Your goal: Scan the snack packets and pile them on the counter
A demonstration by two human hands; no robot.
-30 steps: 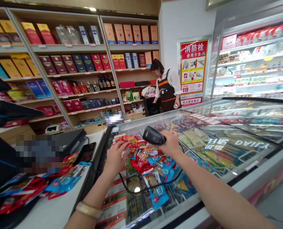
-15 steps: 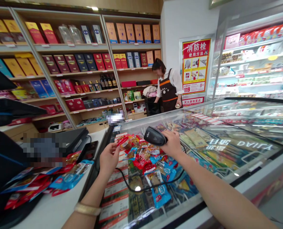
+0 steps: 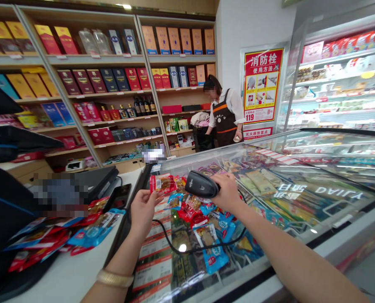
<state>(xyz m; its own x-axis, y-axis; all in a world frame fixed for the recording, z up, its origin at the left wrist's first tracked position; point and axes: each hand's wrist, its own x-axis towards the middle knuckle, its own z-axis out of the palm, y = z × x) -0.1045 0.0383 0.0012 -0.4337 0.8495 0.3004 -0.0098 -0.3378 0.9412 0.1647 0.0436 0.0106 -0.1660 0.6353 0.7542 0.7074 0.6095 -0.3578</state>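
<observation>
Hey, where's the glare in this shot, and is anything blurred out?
Head view: light spots and streaks reflect off the freezer's glass lid; the lit fridge shelves look washed out; pixelated patches cover the bright screen and the worker's face.

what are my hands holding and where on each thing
Left hand: a red snack packet, by its lower left corner. Right hand: the black scanner, by its handle end.

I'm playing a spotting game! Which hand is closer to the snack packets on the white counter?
Left. The left hand is right of the snack packets, pinching a red packet; the right hand, holding a scanner, is farther right.
</observation>
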